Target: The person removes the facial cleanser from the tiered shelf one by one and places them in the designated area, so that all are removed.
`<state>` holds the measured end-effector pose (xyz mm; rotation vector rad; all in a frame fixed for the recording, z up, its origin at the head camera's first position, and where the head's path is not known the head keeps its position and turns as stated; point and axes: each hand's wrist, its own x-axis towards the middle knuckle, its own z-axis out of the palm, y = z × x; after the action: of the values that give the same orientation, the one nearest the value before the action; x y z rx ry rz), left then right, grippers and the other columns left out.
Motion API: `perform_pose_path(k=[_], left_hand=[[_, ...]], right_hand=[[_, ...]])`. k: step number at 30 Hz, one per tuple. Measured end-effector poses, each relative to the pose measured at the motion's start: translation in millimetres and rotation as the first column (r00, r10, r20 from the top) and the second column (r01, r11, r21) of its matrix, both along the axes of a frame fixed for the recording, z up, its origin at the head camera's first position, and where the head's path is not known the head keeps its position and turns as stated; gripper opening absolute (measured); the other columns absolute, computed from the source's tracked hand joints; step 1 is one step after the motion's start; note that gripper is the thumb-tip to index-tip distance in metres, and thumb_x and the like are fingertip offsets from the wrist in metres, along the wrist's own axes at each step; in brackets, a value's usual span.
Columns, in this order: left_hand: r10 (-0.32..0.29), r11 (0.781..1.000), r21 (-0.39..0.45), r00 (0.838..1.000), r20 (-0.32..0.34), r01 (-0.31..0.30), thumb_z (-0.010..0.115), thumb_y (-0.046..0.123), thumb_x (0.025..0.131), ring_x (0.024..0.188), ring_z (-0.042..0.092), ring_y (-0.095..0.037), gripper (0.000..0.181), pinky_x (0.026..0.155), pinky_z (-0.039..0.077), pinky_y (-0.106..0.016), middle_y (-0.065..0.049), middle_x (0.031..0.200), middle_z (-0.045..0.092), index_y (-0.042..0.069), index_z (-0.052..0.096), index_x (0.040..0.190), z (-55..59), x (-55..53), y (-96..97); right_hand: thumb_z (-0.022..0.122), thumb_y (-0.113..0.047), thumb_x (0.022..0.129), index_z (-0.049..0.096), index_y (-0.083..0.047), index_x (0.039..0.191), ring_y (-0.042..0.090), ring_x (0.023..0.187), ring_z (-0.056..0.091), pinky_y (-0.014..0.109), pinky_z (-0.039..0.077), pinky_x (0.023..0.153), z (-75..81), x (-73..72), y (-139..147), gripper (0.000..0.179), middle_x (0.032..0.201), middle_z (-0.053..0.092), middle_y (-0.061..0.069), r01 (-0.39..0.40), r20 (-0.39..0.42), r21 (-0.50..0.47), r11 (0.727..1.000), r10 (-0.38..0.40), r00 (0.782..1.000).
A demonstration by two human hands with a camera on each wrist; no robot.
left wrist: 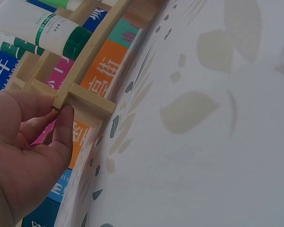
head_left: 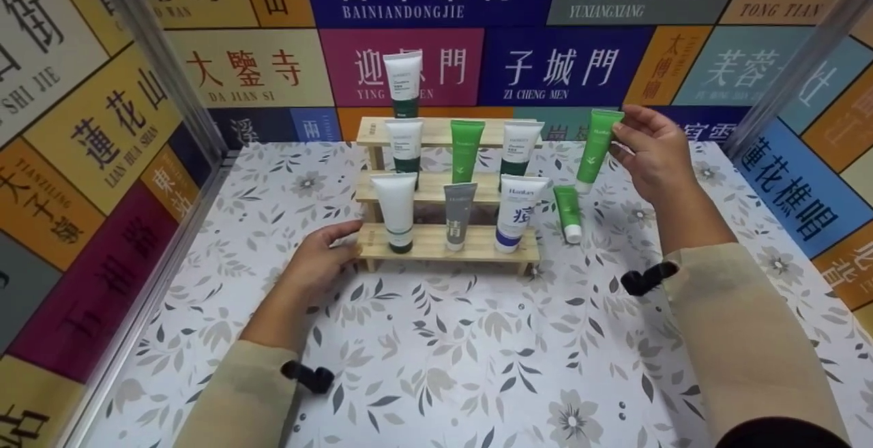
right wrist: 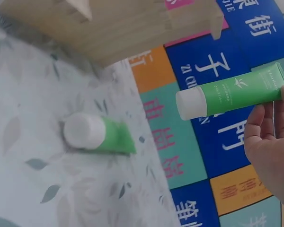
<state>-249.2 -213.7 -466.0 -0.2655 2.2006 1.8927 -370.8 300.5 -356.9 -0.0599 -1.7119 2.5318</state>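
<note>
My right hand pinches a green tube by its flat top end, with the white cap pointing down. In the right wrist view this tube is held away from the rack. A second green tube lies on the table below it, right of the wooden rack. My left hand grips the left end of the rack's lowest shelf; in the left wrist view, thumb and fingers close on the wood.
The three-step rack bears a white-and-green tube on top, white-and-green tubes beside a green one in the middle, and white, grey and white-and-blue tubes at the bottom. Printed panels stand behind the floral tabletop.
</note>
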Motion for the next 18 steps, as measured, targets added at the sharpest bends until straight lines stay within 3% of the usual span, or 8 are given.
perform_pose_path(k=[4, 9, 18], left_hand=[[-0.007, 1.0, -0.028, 1.0, -0.01, 0.007, 0.06, 0.011, 0.106, 0.128, 0.068, -0.019, 0.049, 0.111, 0.051, -0.033, -0.008, 0.156, 0.059, 0.016, 0.058, 0.154, -0.6, -0.1, -0.3], [-0.008, 1.0, -0.023, 0.999, -0.037, 0.007, 0.061, 0.01, 0.105, 0.118, 0.07, -0.015, 0.049, 0.1, 0.054, -0.026, -0.011, 0.155, 0.061, 0.013, 0.058, 0.154, -1.5, -0.4, -0.7], [-0.005, 1.0, 0.003, 0.999, -0.037, 0.005, 0.062, 0.01, 0.105, 0.107, 0.071, -0.009, 0.049, 0.098, 0.055, -0.03, -0.015, 0.149, 0.065, 0.012, 0.057, 0.154, -1.6, -0.1, -0.1]], right_hand=[[0.08, -0.001, 0.093, 0.069, -0.013, 0.129, 0.018, 0.112, 0.065, 0.029, 0.061, 0.088, -15.5, 2.2, 12.2, 0.039, 0.122, 0.064, 0.001, 0.019, 0.05, 0.017, 1.0, -0.02, 0.999], [0.08, -0.006, 0.095, 0.069, -0.018, 0.132, 0.015, 0.112, 0.066, 0.027, 0.059, 0.088, -32.3, 3.4, 27.9, 0.041, 0.122, 0.064, -0.003, 0.027, 0.106, 0.062, 0.998, -0.034, 0.994], [0.075, -0.01, 0.1, 0.066, -0.022, 0.136, 0.01, 0.109, 0.065, 0.026, 0.058, 0.088, -63.8, 4.1, 43.4, 0.039, 0.116, 0.067, -0.007, -0.005, 0.205, 0.128, 0.992, -0.021, 0.978]])
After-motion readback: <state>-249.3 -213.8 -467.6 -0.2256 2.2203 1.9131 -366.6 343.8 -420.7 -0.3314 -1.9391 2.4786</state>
